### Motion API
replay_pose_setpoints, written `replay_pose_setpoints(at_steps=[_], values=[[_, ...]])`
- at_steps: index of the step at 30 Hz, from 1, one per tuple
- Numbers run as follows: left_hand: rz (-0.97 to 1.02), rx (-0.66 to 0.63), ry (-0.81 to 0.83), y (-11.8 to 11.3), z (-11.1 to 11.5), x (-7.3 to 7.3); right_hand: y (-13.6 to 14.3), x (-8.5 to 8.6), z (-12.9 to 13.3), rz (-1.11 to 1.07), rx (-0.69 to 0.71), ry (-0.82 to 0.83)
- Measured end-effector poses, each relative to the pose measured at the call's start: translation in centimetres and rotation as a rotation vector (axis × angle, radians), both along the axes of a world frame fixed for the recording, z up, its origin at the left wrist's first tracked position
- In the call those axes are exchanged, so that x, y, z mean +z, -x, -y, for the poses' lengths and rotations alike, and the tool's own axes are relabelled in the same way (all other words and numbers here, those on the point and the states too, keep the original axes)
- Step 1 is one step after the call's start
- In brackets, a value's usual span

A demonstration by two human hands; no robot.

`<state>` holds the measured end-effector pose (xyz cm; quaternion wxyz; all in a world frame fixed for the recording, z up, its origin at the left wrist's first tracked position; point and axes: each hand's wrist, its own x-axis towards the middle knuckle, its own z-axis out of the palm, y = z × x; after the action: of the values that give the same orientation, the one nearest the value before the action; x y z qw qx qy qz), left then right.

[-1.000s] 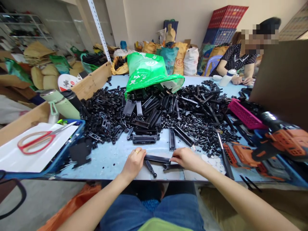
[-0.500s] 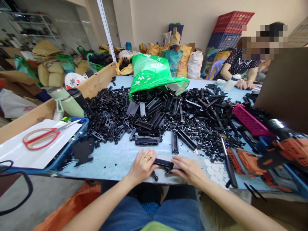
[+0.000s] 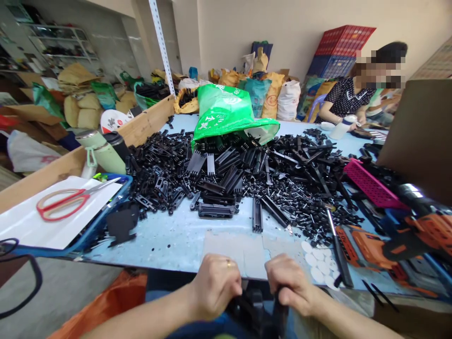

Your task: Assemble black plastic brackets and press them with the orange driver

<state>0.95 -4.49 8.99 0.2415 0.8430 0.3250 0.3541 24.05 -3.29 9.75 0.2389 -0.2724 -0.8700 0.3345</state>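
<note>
Low over my lap, just off the table's front edge, I hold a black plastic part (image 3: 256,308) with both hands; its outline is blurred. My left hand (image 3: 217,287), wearing a ring, is closed round its left side. Fingers curled, my right hand (image 3: 291,285) grips the part's right side. Beyond my hands, grey sheets (image 3: 229,247) lie flat on the blue table (image 3: 148,254). Farther in are long black plastic pieces (image 3: 218,210) and a heap of small black parts with metal pins (image 3: 300,202).
A green bag (image 3: 226,110) lies across the heap. To the left are scissors (image 3: 63,202) on white paper and a bottle (image 3: 106,153). On the right are a hammer (image 3: 341,259), an orange power tool (image 3: 367,247) and a pink basket (image 3: 374,183). Another person (image 3: 348,96) sits across the table.
Both hands have drawn back from the tabletop toward my lap, bringing the black part along and tilting it. Their fingers are now curled more tightly round it. The grey sheets are uncovered.
</note>
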Motion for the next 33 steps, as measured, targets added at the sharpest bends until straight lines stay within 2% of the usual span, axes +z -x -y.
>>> replay_pose_setpoints(at_steps=[2, 4, 7, 9, 11, 13, 16, 19, 24, 27, 33], values=[[0.218, 0.034, 0.051, -0.5, 2.0, 1.2, 2.5, -0.4, 1.2, -0.188, -0.033, 0.105], [0.379, 0.139, 0.055, -1.5, 3.4, 1.2, 5.5, -2.6, 2.3, -0.378, -0.172, 0.12], [0.505, 0.236, -0.001, -2.6, 4.1, -0.4, 9.7, -6.6, 2.4, -0.593, -0.442, 0.056], [0.455, 0.26, -0.118, -2.3, 3.5, -2.0, 11.2, -8.0, 0.9, -0.573, -0.505, 0.026], [0.264, 0.323, -0.289, -1.1, 1.9, -3.8, 11.4, -7.8, -2.3, -0.425, -0.423, -0.055], [-0.025, 0.413, -0.407, 0.4, -0.3, -5.5, 10.6, -6.8, -6.7, -0.202, -0.353, -0.216], [-0.397, 0.408, -0.372, 1.6, -3.9, -7.4, 9.5, -5.5, -13.0, 0.151, -0.407, -0.413], [-0.555, 0.438, -0.282, 0.8, -6.4, -7.8, 9.4, -5.5, -16.6, 0.403, -0.333, -0.504], [-0.642, 0.491, -0.166, -0.8, -7.8, -6.9, 10.3, -6.2, -17.8, 0.504, -0.314, -0.553], [-0.686, 0.479, -0.134, -0.7, -7.0, -7.0, 10.7, -6.4, -17.5, 0.519, -0.318, -0.551], [-0.748, 0.507, -0.147, -0.1, -4.7, -8.3, 10.7, -6.2, -16.8, 0.5, -0.342, -0.538]])
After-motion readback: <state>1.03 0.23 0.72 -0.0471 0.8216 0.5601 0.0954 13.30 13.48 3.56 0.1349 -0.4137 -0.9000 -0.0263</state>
